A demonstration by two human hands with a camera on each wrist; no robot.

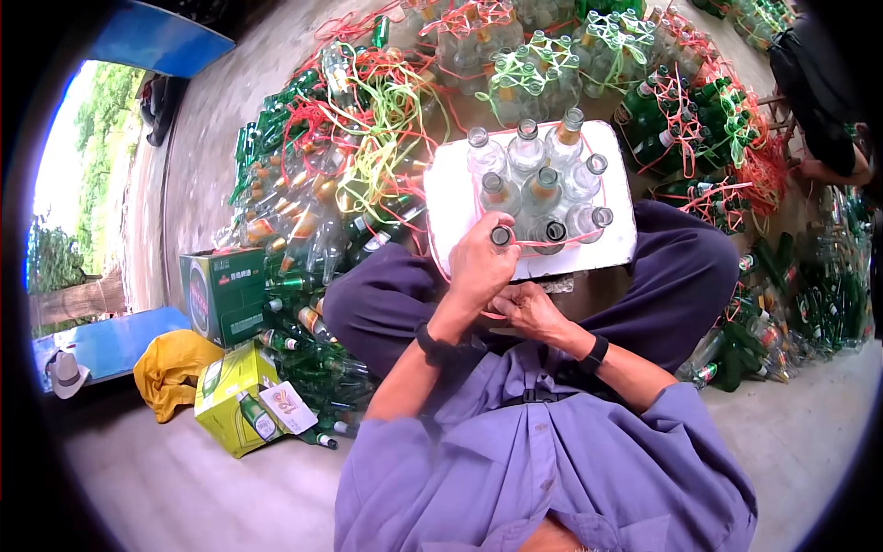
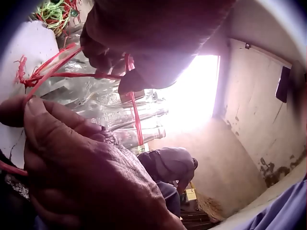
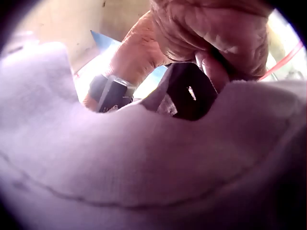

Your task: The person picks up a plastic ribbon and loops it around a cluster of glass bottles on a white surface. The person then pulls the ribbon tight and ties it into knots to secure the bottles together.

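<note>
A red string [image 2: 136,117] runs around the necks of nine clear glass bottles [image 1: 543,191], which stand upright, close together, on a white tabletop [image 1: 622,170] in front of the seated person. The left hand [image 1: 485,262] is at the near left corner of the group, right beside the neck of the nearest bottle there; its curled fingers and thumb grip the string close to the bottles. The right hand [image 1: 533,311] is nearer the person's belt, just off the tabletop's near edge, and pinches another stretch of the same string between thumb and finger, so the bottles lie ahead of it, apart from its fingers. The right wrist view is mostly covered by a pale sleeve [image 3: 144,158].

Beyond the tabletop, on the left, a tangle of red and light-green strings [image 1: 391,124] lies over loose bottles; tied bottle bundles [image 1: 533,74] stand along the far side. Farther left are a dark green carton [image 1: 225,299], a yellow-green carton [image 1: 221,405] and a yellow cloth [image 1: 170,368]
</note>
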